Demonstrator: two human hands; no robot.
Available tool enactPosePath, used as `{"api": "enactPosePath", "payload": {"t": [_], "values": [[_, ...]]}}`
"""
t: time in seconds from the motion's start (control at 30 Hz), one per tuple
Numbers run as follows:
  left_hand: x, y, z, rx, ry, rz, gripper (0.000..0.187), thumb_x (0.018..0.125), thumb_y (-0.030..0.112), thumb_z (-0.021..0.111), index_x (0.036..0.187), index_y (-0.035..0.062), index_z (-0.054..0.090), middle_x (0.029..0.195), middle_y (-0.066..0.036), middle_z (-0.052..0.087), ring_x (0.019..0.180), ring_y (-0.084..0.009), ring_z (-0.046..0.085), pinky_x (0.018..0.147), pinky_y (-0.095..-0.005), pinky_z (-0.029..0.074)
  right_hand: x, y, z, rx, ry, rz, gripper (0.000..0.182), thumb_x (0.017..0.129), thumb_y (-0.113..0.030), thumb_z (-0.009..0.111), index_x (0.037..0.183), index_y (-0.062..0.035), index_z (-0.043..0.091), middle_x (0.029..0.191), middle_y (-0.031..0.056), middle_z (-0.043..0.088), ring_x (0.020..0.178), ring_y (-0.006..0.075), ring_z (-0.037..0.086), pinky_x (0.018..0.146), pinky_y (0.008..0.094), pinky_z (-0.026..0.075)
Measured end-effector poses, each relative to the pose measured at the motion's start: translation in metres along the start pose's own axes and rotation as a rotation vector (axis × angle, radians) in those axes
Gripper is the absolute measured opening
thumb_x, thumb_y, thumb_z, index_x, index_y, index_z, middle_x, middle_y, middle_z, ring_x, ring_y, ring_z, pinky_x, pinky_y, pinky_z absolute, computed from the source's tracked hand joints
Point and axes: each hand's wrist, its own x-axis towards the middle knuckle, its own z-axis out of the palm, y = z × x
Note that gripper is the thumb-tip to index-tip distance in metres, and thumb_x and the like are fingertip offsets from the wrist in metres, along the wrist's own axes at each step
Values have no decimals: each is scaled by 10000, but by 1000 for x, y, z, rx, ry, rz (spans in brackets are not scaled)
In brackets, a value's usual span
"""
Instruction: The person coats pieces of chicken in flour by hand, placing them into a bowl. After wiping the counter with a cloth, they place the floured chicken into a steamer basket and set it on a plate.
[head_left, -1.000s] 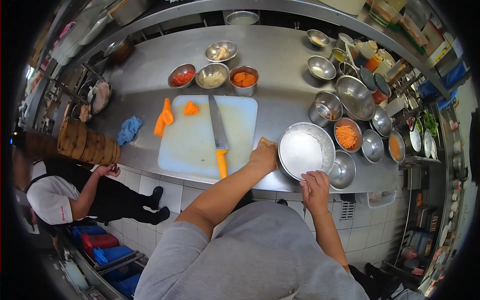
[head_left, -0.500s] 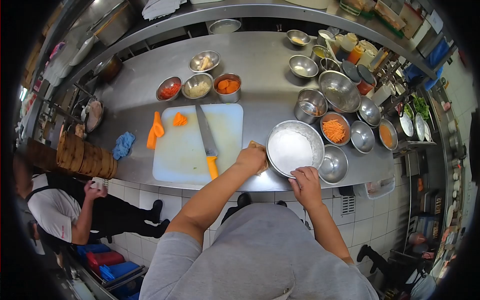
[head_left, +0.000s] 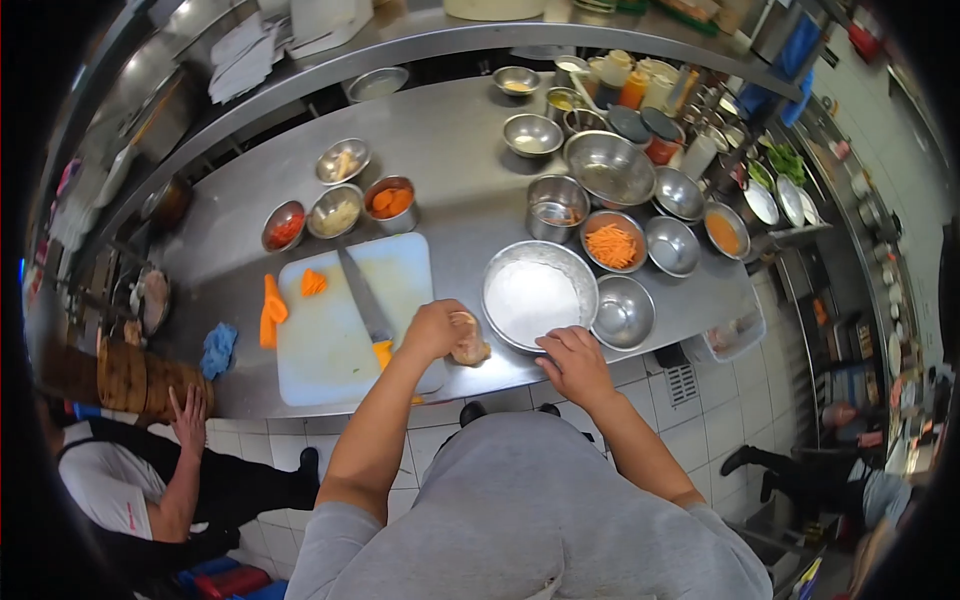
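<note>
Touching bowl (head_left: 538,298) at near rim: right hand (head_left: 577,366), fingers bent, firmness of grip cannot be told | Left hand (head_left: 437,331): gripping tan lump (head_left: 470,345), identity unclear, between hands | Knife (head_left: 362,290): left of left hand; advise forearm clear, bowl steadied.

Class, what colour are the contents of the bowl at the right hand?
The contents are white, in the head view.

Grey steel worktop (head_left: 455,150) open at far middle; wide silver bowl (head_left: 587,290) of white powder (head_left: 533,300) blocks way ahead of right hand (head_left: 577,366).
</note>
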Motion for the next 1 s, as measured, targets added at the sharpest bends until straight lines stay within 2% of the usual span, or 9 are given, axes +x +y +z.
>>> {"api": "enactPosePath", "payload": {"t": [0.23,0.3,0.37,0.53,0.67,0.73,0.77,0.87,1.0], "values": [[-12,7,-19,-482,83,-154,278,827,206,738,1014,2,709,892,-139,735,794,-211,713,745,-324,566,-1,-14,4,-170,-18,93,279,835,-267,745,1088,-157,703,1284,58,588,1275,280,479,1054,558,343],[-7,3,-7,-480,133,-99,247,910,190,690,1020,-30,666,851,-51,685,707,-99,652,604,-244,527,3,-23,2,-215,-1,104,263,836,-273,744,1070,-158,710,1303,65,581,1298,284,463,1068,579,323],[-12,17,-5,-632,178,-163,242,910,185,688,1037,-19,661,852,-47,683,708,-97,652,597,-240,521,13,-33,-8,-249,150,-3,246,827,-270,762,1036,-149,720,1261,88,594,1212,291,528,1032,498,383],[-27,58,-31,-832,210,-170,279,916,171,688,1097,-38,650,890,-63,695,730,-99,639,647,-254,530,33,-53,4,119,23,-353,302,797,-245,798,1033,-80,708,1184,121,592,995,285,626,863,378,510],[-43,89,-59,-1144,17,-121,346,926,117,682,1218,-38,580,979,-77,700,818,-106,653,712,-246,538,54,-79,6,492,189,-78,596,822,-246,805,1314,-39,540,1210,165,562,1029,316,608,892,404,515],[-50,97,-58,-1296,-67,-105,387,928,93,680,1269,-35,549,1004,-80,700,849,-107,655,740,-242,539,60,-79,8,1002,163,363,646,861,-227,790,1379,-16,467,1298,173,521,1098,248,594,855,337,530],[-50,98,-56,-1194,-80,-12,415,929,77,674,1302,-30,526,1018,-83,699,869,-108,655,761,-244,539,63,-64,16,1183,90,365,512,899,-193,763,1313,-1,529,1257,128,571,1070,147,587,819,279,527],[-46,98,-47,-993,-55,87,438,922,24,659,1335,-23,519,1050,-73,703,920,-114,656,821,-266,530,65,-52,4,1319,-100,480,348,925,-92,718,1230,3,581,1118,62,638,1021,109,595,855,250,513],[-43,104,-42,-787,48,144,399,938,41,645,1315,-21,529,1017,-60,697,900,-76,624,820,-248,504,61,-63,-1,1379,47,446,257,950,-89,683,1183,-11,607,1044,34,659,950,81,603,860,234,497]]}}
